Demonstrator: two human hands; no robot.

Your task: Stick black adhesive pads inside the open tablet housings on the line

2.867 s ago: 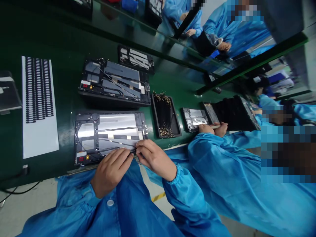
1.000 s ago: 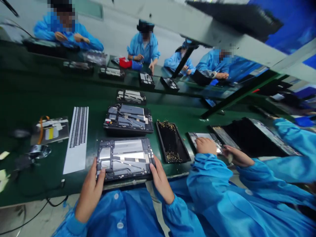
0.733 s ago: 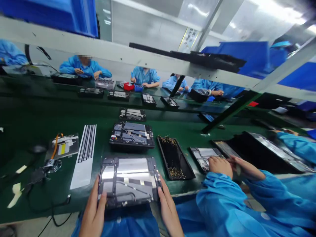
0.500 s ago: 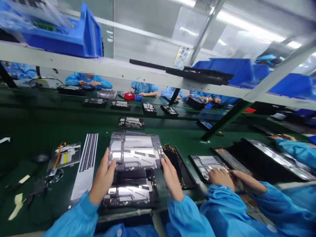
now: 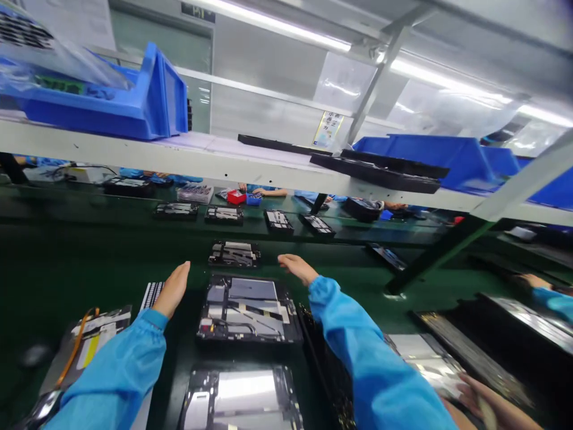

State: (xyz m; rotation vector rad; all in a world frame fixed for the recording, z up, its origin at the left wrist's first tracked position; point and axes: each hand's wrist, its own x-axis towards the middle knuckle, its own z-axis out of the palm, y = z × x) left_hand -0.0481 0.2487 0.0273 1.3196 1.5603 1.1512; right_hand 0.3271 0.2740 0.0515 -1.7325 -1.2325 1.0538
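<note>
My left hand (image 5: pixel 173 291) is held over the bench with straight fingers and nothing in it, left of a tablet assembly (image 5: pixel 250 309) with silver panels and black strips in a dark frame. My right hand (image 5: pixel 299 268) reaches forward above and right of that assembly, fingers stretched out and empty. Neither hand touches it. Closer to me lies a second tablet assembly (image 5: pixel 244 397), cut off by the bottom edge. Farther back sits a third tablet assembly (image 5: pixel 234 255). A black tray of small brass-coloured parts (image 5: pixel 308 334) is partly hidden under my right sleeve.
To the left are a printed label sheet (image 5: pixel 152 294) and a part with an orange ribbon cable (image 5: pixel 85 343). A slanted post (image 5: pixel 441 254) stands at right below a shelf (image 5: pixel 268 170) of blue bins. A co-worker's hand (image 5: pixel 486 397) handles another tablet assembly (image 5: pixel 425 358).
Half a second ago both hands held a tablet assembly by its sides above another. Now both are off it and farther forward, and two assemblies lie in front of me. The view has tilted up.
</note>
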